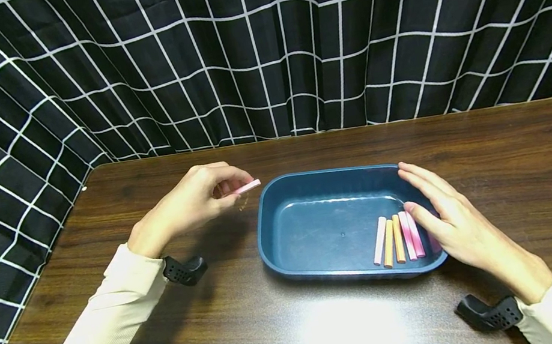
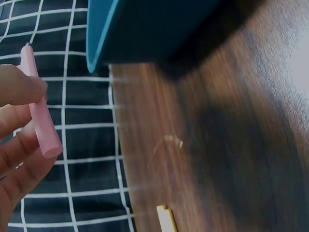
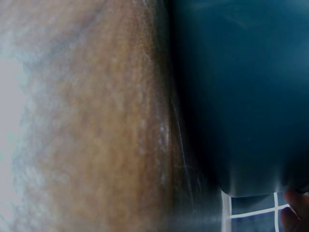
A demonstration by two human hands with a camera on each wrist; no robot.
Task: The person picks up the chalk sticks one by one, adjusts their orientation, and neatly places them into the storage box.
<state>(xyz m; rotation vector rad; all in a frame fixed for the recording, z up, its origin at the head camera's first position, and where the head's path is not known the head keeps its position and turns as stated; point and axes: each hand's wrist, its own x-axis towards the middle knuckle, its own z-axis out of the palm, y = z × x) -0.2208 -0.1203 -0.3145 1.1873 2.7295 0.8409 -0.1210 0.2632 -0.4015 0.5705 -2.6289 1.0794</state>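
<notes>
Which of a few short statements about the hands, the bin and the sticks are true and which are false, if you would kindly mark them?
1. The left hand holds a pink stick. True.
2. In the head view, the right hand is at the right end of the blue bin. True.
3. The sticks in the bin lie at its left end. False: the visible sticks lie towards its right end.
4. Those sticks are all one colour. False: pink and yellowish ones lie there.
5. The curtain is white with black lines. False: the curtain is black with white lines.
</notes>
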